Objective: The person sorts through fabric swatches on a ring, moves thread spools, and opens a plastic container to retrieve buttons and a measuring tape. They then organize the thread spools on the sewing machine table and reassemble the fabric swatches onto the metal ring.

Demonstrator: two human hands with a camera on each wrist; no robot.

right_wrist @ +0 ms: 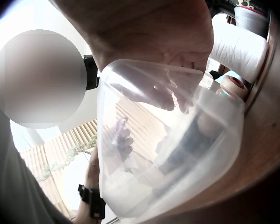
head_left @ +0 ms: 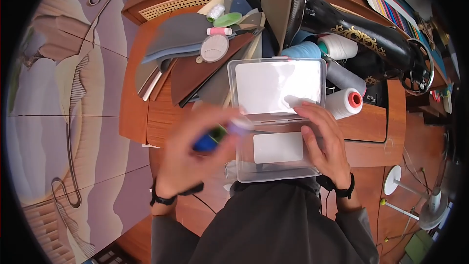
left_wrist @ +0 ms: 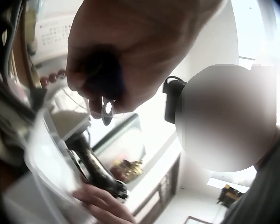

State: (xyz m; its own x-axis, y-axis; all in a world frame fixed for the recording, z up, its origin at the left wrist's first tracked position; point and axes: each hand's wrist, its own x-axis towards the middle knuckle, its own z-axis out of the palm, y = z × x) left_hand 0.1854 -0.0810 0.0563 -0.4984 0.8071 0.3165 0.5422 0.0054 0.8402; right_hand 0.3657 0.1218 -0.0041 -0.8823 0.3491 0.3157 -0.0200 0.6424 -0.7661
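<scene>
My left hand (head_left: 188,151), blurred in the head view, holds several small thread spools. A blue spool (head_left: 205,143) shows within its curled fingers, with green beside it and a pale purple spool (head_left: 238,127) by the fingertips. Dark blue also appears under that hand in the left wrist view. In front of me a clear plastic box (head_left: 273,175) stands with its lid (head_left: 281,62) tipped back. The right hand (head_left: 328,142) grips the box's right side, thumb over the wall and fingers near the hinge. A white card (head_left: 278,147) lies in the base.
Behind the box stands a black sewing machine (head_left: 361,32). Large thread cones, among them a white cone (head_left: 342,103) and a blue cone (head_left: 303,50), crowd its right side. To the left are piled fabric pieces (head_left: 210,73), with a pink spool (head_left: 219,31) on top.
</scene>
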